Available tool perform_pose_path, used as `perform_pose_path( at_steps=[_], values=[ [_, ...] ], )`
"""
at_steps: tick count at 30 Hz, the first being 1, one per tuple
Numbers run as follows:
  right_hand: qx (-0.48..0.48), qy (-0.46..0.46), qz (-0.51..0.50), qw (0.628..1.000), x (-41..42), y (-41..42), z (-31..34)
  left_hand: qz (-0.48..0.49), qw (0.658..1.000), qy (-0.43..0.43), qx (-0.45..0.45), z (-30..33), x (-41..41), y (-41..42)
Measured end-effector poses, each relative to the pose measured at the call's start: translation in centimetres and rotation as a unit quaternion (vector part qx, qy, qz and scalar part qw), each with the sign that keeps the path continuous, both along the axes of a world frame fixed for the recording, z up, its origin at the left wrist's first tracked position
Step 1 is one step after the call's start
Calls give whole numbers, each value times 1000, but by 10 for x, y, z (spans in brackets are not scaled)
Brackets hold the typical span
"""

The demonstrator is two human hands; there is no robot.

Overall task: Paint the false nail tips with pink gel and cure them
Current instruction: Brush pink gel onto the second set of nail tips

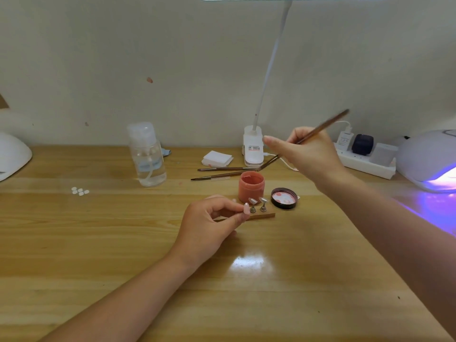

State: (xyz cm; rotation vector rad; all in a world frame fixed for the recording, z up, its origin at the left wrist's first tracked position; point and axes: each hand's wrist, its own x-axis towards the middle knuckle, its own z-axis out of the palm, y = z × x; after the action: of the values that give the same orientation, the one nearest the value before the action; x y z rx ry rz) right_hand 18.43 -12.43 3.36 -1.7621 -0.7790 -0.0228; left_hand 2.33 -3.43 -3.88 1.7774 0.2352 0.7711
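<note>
My left hand pinches a small stand with a pale pink nail tip at the left end of a thin wooden strip. Two more nail tips on metal stands sit on the strip, clear and shiny. Right behind them is an open jar of pink gel, with its black lid lying upside down to the right. My right hand holds a brown brush raised above the table, its bristle end pointing down near the jar's rim.
A lit curing lamp glows purple at the right edge; another white lamp sits far left. A clear pump bottle, two spare brushes, wipes, a desk-lamp clamp, a power strip and white pads lie around.
</note>
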Motion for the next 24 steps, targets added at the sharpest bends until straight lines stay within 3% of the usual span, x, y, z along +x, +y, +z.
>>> perform_pose_path(
  at_steps=[5,11,24],
  values=[
    [-125,-47,-4,991,7,24,-7,-8,1000,7,-7,-2,-1,1],
    [-193,-72,-11,979,7,37,-22,-17,999,20,19,-3,0,3],
    [-220,-104,-22,970,2,44,-26,-13,999,28,41,-1,-1,3]
  ],
)
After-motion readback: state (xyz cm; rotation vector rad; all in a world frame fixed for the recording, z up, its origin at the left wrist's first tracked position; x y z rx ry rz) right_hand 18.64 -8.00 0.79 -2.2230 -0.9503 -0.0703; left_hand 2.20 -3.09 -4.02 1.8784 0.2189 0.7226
